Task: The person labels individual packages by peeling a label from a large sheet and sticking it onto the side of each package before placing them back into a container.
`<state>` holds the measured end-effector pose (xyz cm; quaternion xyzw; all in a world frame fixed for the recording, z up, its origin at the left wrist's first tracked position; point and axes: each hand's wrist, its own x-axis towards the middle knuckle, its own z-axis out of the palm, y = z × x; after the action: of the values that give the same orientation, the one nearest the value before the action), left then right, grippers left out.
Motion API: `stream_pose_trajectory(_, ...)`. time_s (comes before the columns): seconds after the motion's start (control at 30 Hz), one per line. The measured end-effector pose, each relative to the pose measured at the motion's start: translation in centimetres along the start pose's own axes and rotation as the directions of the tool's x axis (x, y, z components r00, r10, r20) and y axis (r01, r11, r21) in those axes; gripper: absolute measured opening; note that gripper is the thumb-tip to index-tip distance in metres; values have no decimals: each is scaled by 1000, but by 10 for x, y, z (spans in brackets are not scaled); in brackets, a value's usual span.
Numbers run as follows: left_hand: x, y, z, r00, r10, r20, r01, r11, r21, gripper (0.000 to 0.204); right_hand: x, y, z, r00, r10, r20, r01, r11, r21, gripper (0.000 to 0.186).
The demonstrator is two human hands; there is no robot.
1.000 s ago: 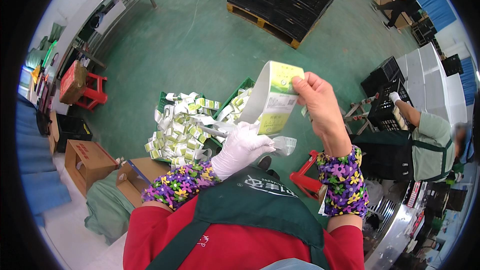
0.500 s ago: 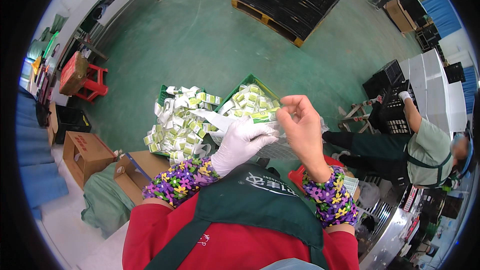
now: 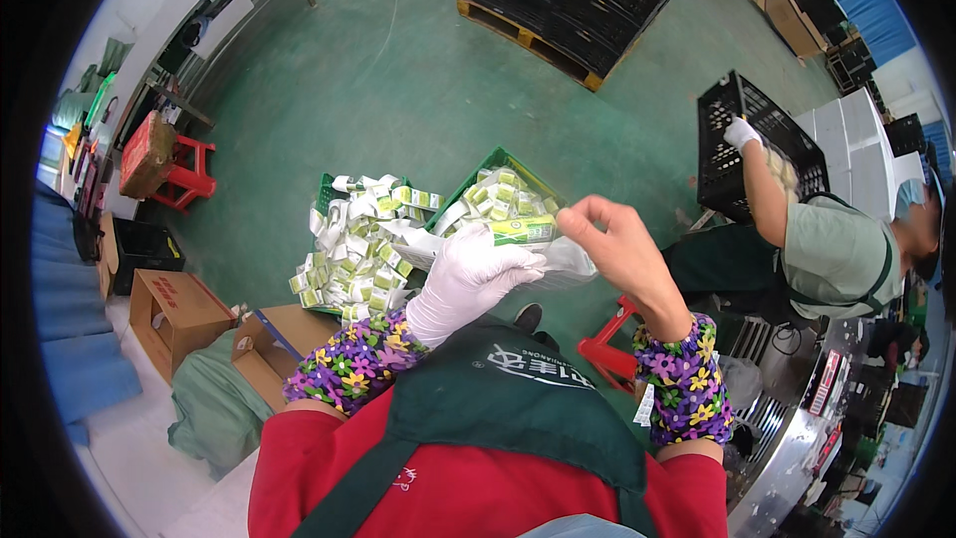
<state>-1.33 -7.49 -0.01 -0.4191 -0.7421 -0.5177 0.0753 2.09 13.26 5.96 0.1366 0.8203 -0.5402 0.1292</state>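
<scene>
Left hand (image 3: 478,274) grips label (image 3: 525,230); right hand (image 3: 625,247) at its end, grip unclear. Crates (image 3: 511,156) beyond left hand, stool (image 3: 605,353) below right, green floor (image 3: 299,90) and pallet (image 3: 525,39) ahead

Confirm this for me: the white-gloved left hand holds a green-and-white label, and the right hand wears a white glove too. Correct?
Not quite: the head view shows the right hand bare, with no glove. The white-gloved left hand does hold the green-and-white label.
</scene>
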Motion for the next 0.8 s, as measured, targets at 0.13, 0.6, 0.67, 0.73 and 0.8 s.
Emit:
stream_pose_trajectory(0.13,-1,-1,-2,993,29,117,-32,999,26,15,-7,3,23,992,-36,120,-8,937,350,33)
stream_pose_trajectory(0.6,-10,3,10,973,-218,77,229,956,-181,15,1,5,5,941,-70,-331,219,873,435,36)
stream_pose_trajectory(0.67,-9,4,8,971,-226,77,236,957,-171,15,-14,0,20,974,-63,-217,166,849,502,39)
stream_pose_trajectory(0.73,-7,7,6,970,-223,97,237,955,-179,16,-17,4,29,979,-102,-175,175,864,473,36)
stream_pose_trajectory(0.8,-8,8,5,970,-215,114,231,962,-148,16,-15,5,33,972,-142,-186,210,880,427,32)
